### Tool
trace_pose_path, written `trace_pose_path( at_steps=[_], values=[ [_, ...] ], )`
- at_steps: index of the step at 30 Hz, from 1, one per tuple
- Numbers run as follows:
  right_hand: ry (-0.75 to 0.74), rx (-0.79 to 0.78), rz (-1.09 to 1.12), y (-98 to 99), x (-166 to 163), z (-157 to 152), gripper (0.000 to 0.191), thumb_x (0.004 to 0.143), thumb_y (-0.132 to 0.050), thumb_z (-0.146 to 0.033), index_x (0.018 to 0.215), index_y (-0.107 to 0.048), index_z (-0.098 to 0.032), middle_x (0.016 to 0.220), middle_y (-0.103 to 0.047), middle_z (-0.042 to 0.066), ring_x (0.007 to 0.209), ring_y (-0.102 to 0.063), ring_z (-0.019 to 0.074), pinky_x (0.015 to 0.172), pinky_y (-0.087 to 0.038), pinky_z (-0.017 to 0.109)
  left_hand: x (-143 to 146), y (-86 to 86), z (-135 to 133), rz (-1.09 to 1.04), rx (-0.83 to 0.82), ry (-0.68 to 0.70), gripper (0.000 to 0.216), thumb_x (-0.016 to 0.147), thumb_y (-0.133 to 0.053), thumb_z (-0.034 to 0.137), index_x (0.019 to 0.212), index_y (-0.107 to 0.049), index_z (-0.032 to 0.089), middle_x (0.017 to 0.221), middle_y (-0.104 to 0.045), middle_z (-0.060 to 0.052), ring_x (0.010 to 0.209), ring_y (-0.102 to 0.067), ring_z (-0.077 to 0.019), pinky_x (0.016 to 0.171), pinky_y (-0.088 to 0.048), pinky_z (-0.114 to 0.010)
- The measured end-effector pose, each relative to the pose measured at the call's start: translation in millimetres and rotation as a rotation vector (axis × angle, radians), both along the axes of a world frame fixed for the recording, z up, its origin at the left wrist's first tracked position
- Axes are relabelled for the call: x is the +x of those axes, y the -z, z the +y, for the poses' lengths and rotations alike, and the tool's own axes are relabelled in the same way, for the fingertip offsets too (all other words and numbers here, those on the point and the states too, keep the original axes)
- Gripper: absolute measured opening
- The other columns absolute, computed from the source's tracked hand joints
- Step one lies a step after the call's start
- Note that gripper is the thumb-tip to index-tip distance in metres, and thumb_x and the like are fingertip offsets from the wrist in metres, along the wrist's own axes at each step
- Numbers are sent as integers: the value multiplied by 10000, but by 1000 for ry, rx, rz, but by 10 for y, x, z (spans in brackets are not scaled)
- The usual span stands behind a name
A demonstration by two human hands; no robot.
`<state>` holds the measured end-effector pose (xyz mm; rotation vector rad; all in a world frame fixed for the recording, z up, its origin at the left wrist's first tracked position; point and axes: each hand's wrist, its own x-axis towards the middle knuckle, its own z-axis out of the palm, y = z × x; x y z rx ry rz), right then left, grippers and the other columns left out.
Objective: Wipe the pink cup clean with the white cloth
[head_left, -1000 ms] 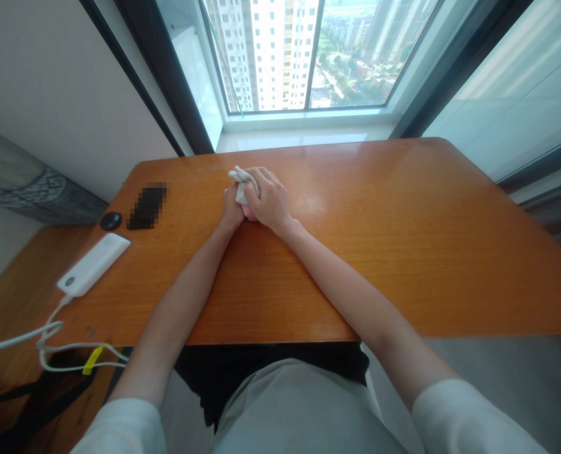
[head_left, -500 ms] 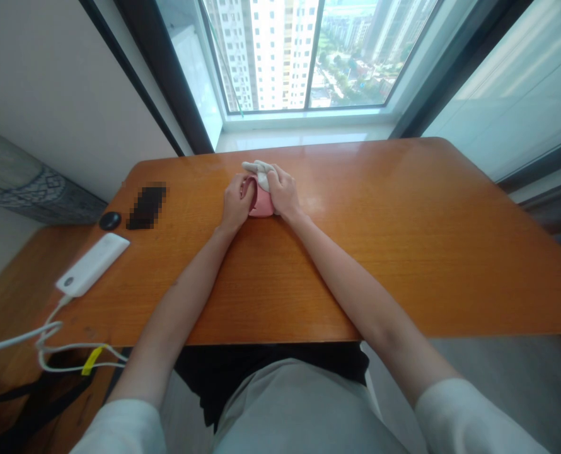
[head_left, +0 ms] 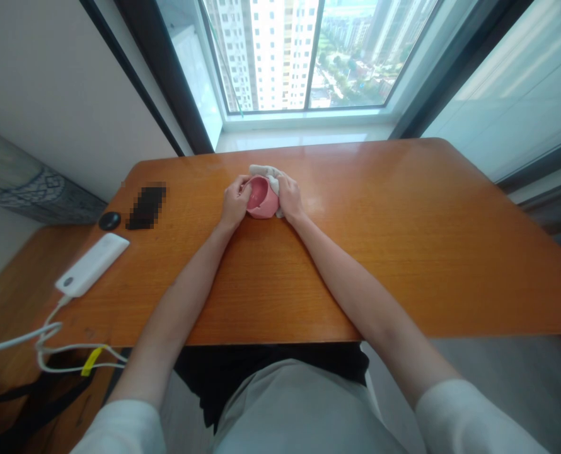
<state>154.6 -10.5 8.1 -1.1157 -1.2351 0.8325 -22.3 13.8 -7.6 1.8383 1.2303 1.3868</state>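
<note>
A small pink cup-like container (head_left: 267,208) is tipped on its side over the table, its round opening turned toward the left and up at me. My left hand (head_left: 236,200) grips its rim, thumb at the opening and fingers around the outer left side. On its right side my right hand (head_left: 290,194) presses a crumpled white cloth (head_left: 265,170) against the outside. The cloth sticks out above the container and a little below the right fingers. Most of the right fingertips are hidden behind the cloth and container.
The brown wooden table (head_left: 403,252) reaches to the window sill. At its left lie a white power bank (head_left: 92,265) with a white cable (head_left: 48,340), a round black object (head_left: 109,221) and a blurred dark rectangular object (head_left: 147,207).
The pink container has turned so that its opening shows more fully. My right hand with the cloth has shifted slightly right and down, from the top to the container's right side.
</note>
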Motion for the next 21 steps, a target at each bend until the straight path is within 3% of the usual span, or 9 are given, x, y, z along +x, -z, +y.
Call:
trace_pose_path(
  at_steps=[6, 13, 21],
  values=[
    [8, 68, -131, 23, 3, -14, 578, 1098, -371, -609, 1230, -788, -232, 1201, -847, 67, 1157, -760, 254, 1107, -574, 409, -30, 18, 19, -24, -26, 32, 222, 949, -633, 330, 1073, -793, 240, 1037, -818, -44, 972, -738, -251, 944, -570, -370],
    [11, 305, -407, -55, -29, -177, 552, 1122, -393, -542, 1512, -648, -247, 1502, -739, 91, 1377, -689, 251, 1222, -526, 419, -64, 45, 57, -99, -74, 122, 313, 958, -686, 489, 1124, -810, 254, 1104, -828, -43, 1031, -743, -258, 987, -572, -375],
    [-4, 415, -546, -98, -63, -232, 579, 1131, -351, -441, 1608, -551, -181, 1556, -668, 142, 1462, -613, 283, 1294, -487, 483, -44, 66, 71, -90, -55, -3, 229, 976, -622, 387, 1084, -776, 256, 1059, -814, -24, 1003, -728, -255, 978, -565, -394]
  ],
)
